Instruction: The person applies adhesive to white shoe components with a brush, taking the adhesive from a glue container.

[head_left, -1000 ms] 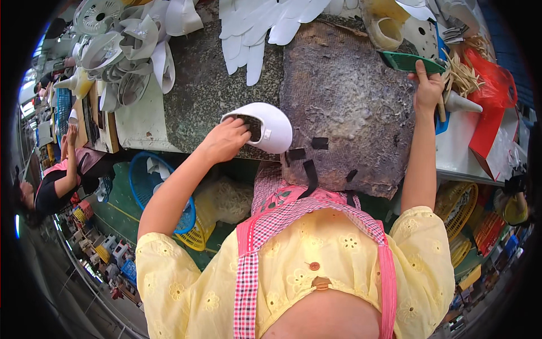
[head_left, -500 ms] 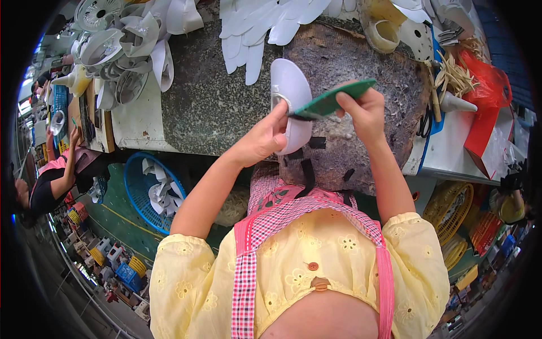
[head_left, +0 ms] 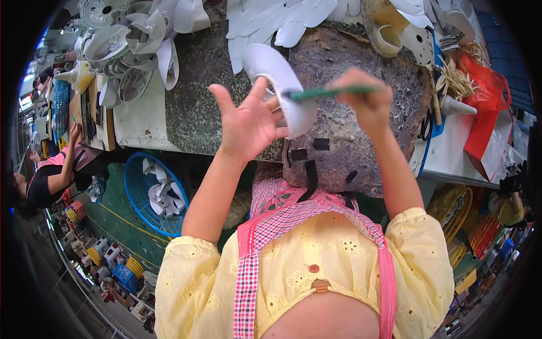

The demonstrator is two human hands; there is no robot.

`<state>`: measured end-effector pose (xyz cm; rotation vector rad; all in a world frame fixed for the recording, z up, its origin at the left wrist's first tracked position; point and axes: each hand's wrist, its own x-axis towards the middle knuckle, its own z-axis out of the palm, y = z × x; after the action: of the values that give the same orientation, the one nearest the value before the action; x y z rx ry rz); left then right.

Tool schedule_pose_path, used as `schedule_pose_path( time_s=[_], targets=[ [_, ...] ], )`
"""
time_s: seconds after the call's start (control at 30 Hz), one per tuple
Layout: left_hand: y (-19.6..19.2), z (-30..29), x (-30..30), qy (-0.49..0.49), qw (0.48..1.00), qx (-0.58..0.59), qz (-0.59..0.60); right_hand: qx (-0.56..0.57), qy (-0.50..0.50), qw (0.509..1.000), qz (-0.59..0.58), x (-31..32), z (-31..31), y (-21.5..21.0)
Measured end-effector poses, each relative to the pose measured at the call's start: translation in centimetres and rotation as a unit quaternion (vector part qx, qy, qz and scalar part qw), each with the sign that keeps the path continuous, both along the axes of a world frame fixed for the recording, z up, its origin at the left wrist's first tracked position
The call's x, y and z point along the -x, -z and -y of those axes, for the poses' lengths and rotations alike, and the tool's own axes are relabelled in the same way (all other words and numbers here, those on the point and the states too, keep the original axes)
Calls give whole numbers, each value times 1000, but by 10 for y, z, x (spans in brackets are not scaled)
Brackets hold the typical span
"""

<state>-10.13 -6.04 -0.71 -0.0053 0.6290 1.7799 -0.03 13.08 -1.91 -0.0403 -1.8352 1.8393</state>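
My left hand (head_left: 247, 125) supports a curved white piece (head_left: 301, 113) above the table, its fingertips at the piece's inner edge and the thumb spread out to the left. The piece stands tilted, rounded side to the right. In my right hand (head_left: 371, 104), blurred by motion, is a flat green-handled tool (head_left: 333, 91) seen nearly edge-on. Its narrow dark end points left and meets the inner edge of the white piece; whether it presses there I cannot tell. Below both hands lies a rough, stained brown mat (head_left: 361, 150) with dark tape strips.
White flat pieces (head_left: 276, 22) fan out at the back. Curved white parts (head_left: 132, 42) are heaped at the left. At the right lie a red plastic bag (head_left: 485, 85) and pale strips (head_left: 454, 79). A blue basket (head_left: 131, 192) stands lower left; another person (head_left: 53, 181) works beyond.
The white piece has moved left and away from me and tilted. My left hand has turned, its thumb now spread. The green handle has turned from broad side to edge.
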Motion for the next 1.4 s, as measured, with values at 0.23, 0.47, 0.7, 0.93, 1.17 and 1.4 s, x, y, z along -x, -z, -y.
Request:
schedule_pose_path(
  time_s=[0.23, 0.47, 0.7, 0.93, 1.17, 1.4],
  targets=[
    [-3, 9, 3, -39, 998, 31, -26, 16, -50, 998, -23, 3, 2, -9],
    [14, 9, 8, -129, 989, 53, 39, 10, -55, 998, -26, -25, 16, 27],
    [73, 12, 15, -213, 919, 331, -17, -195, 424, 879, 95, 1, -118, 43],
    [71, -2, 15, 237, 563, 315, -727, -188, 368, 906, 93, -5, -193, 66],
    [82, 0, 11, 194, 599, 381, -677, 45, 446, 883, 138, -46, -203, 76],
    [38, -17, -7, 22, 890, 221, -399, 240, 203, 949, 28, -17, -46, 20]
  ],
)
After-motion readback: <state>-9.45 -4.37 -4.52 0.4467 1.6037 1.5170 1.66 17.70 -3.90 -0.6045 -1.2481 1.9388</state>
